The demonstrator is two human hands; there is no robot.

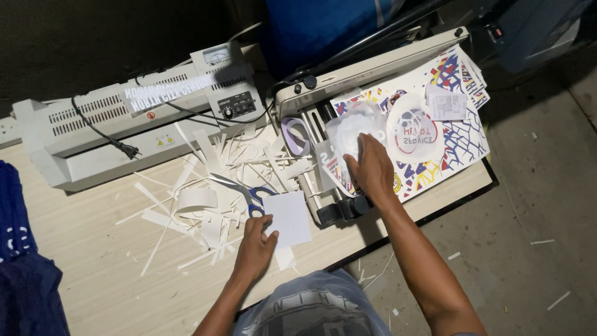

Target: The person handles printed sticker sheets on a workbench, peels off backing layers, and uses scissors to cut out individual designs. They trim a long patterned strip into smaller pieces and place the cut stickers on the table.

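Your left hand [254, 247] lies low on the worktop [87, 249], fingers loosely curled and partly spread, with the fingertips and thumb resting on the near left corner of a blank white card [288, 218]. The card lies flat; whether you pinch its edge or only press on it cannot be told. Just beyond your knuckles lie blue-handled scissors [244, 191], blades pointing away to the left, on a heap of white paper offcuts [205, 186] that spreads across the middle of the worktop.

Your right hand [372, 168] is stretched forward over the paper trimmer [348, 81], palm down, fingers extended and close together. The fingertips rest on a piece of white, crumpled-looking plastic or paper [351, 127] that lies on top of the printed sheets [460, 134]. The hand is flat rather than closed, and no grasp is visible from above; the underside of the fingers is hidden.

The printed sheets are a fanned stack bearing red, blue and yellow patterns, lying on the trimmer bed to the right of your hand. A round white sticker [413, 132] with a red ring lies on them just beside your fingertips, and a small white slip [446, 102] lies further back. A roll of clear tape [296, 135] stands at the trimmer's left edge.

At the far left of the worktop stands a pale grey laminator [93, 134], its black power cord [102, 132] and plug draped loose over its top. Dark blue cloth [22, 249] lies at the left edge.
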